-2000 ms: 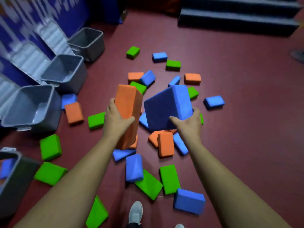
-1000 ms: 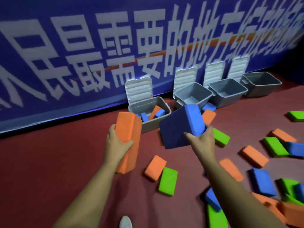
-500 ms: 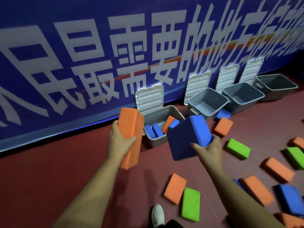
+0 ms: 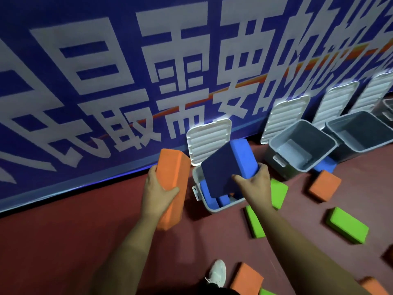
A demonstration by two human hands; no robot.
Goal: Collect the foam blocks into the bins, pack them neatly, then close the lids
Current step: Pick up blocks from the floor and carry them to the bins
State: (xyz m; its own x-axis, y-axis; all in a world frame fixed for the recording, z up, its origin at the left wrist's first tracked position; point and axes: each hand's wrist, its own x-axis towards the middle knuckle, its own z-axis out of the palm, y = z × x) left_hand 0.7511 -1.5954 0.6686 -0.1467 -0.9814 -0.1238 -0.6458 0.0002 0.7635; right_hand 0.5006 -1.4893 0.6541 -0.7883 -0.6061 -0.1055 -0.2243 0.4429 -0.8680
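Two foam blocks are held up off the floor (image 4: 63,241), both thick bricks with rounded edges and a matt, slightly rough skin. The left grip (image 4: 158,192) is wrapped round the orange block (image 4: 173,177), thumb across its front face, holding it on end just left of the nearest bin (image 4: 225,207). The right grip (image 4: 255,188) clasps the blue block (image 4: 227,167) at its lower right corner, thumb on the dark broad face. That block hangs tilted over the bin's open mouth, its low corner down at the rim; whether it touches what lies inside, I cannot tell. More blue pieces (image 4: 209,193) lie in there, at least two.

Four grey bins stand in a row along the banner (image 4: 85,103), the farthest cut off by the edge, and four white ribbed lids (image 4: 209,141) stand upright behind them. The second bin (image 4: 295,152) and third bin (image 4: 359,133) show their grey insides.

On the red floor I count four green blocks (image 4: 347,224), one only a sliver at the bottom edge; three orange ones (image 4: 324,186), one half out of view; and one blue one (image 4: 325,165) between the second and third bins. A white shoe (image 4: 218,272) shows below
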